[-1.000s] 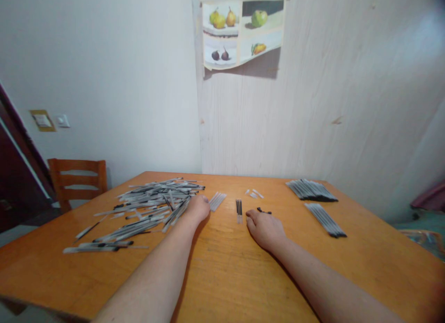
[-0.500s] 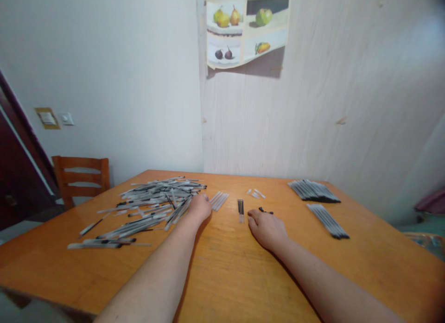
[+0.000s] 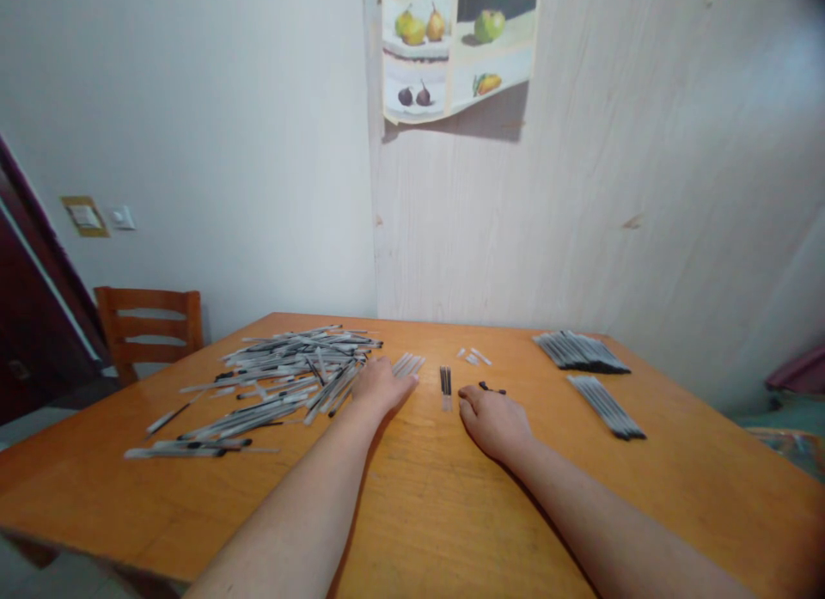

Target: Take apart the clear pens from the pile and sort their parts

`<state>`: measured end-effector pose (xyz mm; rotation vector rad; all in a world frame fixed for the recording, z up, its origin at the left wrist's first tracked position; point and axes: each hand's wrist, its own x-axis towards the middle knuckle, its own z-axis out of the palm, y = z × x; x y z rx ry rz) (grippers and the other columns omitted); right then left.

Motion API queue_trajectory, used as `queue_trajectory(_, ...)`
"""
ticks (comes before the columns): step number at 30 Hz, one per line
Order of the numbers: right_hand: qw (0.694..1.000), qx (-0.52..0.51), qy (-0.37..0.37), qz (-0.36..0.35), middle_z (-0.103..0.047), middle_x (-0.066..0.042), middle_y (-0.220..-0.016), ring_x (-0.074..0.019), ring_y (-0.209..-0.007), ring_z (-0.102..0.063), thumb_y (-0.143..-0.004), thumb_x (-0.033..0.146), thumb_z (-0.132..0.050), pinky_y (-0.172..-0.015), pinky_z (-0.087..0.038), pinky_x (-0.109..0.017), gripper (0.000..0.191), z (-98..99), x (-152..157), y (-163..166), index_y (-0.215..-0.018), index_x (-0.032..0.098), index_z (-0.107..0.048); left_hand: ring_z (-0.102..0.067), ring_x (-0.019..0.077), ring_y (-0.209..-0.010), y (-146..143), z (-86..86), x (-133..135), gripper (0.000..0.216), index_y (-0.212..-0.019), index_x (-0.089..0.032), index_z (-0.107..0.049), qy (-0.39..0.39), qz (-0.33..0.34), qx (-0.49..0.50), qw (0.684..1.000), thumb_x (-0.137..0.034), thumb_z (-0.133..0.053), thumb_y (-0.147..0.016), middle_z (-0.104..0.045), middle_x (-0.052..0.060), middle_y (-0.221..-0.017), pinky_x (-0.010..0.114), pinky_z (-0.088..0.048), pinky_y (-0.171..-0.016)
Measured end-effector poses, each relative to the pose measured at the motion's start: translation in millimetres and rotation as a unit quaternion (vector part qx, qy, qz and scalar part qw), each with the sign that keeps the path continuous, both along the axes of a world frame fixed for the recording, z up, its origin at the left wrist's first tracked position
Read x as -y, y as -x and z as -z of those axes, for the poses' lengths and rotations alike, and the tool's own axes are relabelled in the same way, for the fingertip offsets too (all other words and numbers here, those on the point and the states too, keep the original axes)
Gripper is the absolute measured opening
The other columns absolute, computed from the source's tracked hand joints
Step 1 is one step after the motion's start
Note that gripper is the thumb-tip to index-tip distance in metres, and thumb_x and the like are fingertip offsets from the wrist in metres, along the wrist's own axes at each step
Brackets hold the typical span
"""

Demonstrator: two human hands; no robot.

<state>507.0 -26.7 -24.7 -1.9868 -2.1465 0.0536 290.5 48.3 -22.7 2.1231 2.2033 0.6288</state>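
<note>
My left hand (image 3: 381,386) rests at the right edge of a large pile of slim pen-like sticks (image 3: 290,358) with frosted barrels and black ends. Its thumb is stretched out to the right, over the near end of a small row of frosted tubes (image 3: 406,363). Nothing shows in its grip, though its far fingers are partly hidden. On the table, my right hand (image 3: 495,420) lies with its fingers loosely apart, holding nothing I can see. Just left of its fingertips are several thin black sticks with clear ends (image 3: 446,382). Small black pieces (image 3: 491,388) lie just beyond its knuckles.
Small clear pieces (image 3: 475,357) lie farther back on the wooden table (image 3: 412,513). At the right are a broad row of black-tipped sticks (image 3: 580,351) and a smaller row (image 3: 606,406). A chair (image 3: 151,328) stands behind the left side, and a wall lies beyond the table.
My left hand has shifted slightly right, and its thumb has swung out over the frosted tubes. The right hand has stayed in place. The view has tilted very slightly.
</note>
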Motion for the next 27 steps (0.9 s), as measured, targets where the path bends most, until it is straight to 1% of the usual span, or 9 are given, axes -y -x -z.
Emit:
queue_trajectory(2,1.0,-0.003,-0.006,0.0,-0.073,-0.01,-0.106,-0.0265,-0.097,-0.067,-0.097,0.04,-0.031,-0.077,-0.045,-0.035,0.043,0.6,0.0,-0.3,-0.119,0.027,-0.065,-0.063,0.0321,-0.104,-2.6,-1.0,2.2,0.067,-0.105,-0.018,-0.067,0.008,-0.013,-0.017,1.0,-0.073,-0.058,-0.068,-0.065,0.018,-0.117,0.034,-0.047,-0.081)
queue_trajectory(5,1.0,-0.005,-0.013,-0.002,-0.073,-0.01,-0.106,-0.0267,-0.096,-0.068,-0.097,0.04,-0.031,-0.076,-0.045,-0.035,0.043,2.1,-0.4,-1.1,-0.117,0.027,-0.066,-0.062,0.032,-0.106,-4.1,-2.4,3.8,0.059,-0.107,-0.018,-0.066,0.021,-0.028,-0.024,0.999,-0.064,-0.059,-0.071,-0.064,0.018,-0.119,0.035,-0.047,-0.083)
queue_trajectory(9,1.0,-0.003,-0.019,-0.006,-0.073,-0.01,-0.104,-0.0269,-0.094,-0.068,-0.096,0.04,-0.031,-0.075,-0.045,-0.035,0.042,3.1,-1.2,-1.7,-0.114,0.027,-0.066,-0.062,0.033,-0.106,-4.0,-3.3,4.6,0.047,-0.106,-0.016,-0.067,0.019,-0.029,-0.033,0.999,-0.052,-0.057,-0.076,-0.064,0.019,-0.118,0.037,-0.047,-0.084)
queue_trajectory(12,1.0,-0.001,-0.017,-0.007,-0.073,-0.01,-0.103,-0.0267,-0.094,-0.068,-0.096,0.039,-0.03,-0.075,-0.045,-0.035,0.042,2.9,-1.3,-1.6,-0.113,0.027,-0.067,-0.063,0.033,-0.104,-3.6,-2.9,4.4,0.044,-0.105,-0.016,-0.068,0.02,-0.028,-0.036,0.999,-0.049,-0.056,-0.078,-0.065,0.019,-0.117,0.038,-0.048,-0.083)
queue_trajectory(20,1.0,-0.002,-0.018,-0.007,-0.073,-0.009,-0.105,-0.0269,-0.095,-0.068,-0.096,0.04,-0.03,-0.075,-0.045,-0.035,0.042,4.4,-2.3,-2.3,-0.116,0.028,-0.065,-0.063,0.0328,-0.102,-1.4,0.2,2.3,0.046,-0.104,-0.015,-0.069,0.01,-0.027,-0.037,0.999,-0.051,-0.056,-0.077,-0.065,0.019,-0.115,0.037,-0.049,-0.082)
queue_trajectory(27,0.999,-0.003,-0.036,-0.012,-0.074,-0.009,-0.103,-0.0279,-0.092,-0.069,-0.095,0.04,-0.031,-0.073,-0.046,-0.037,0.041,7.7,-4.1,-3.5,-0.116,0.029,-0.065,-0.064,0.0317,-0.101,-2.0,0.9,3.1,0.056,-0.104,-0.017,-0.068,0.008,-0.034,-0.042,0.998,-0.063,-0.054,-0.074,-0.065,0.017,-0.116,0.037,-0.05,-0.082)
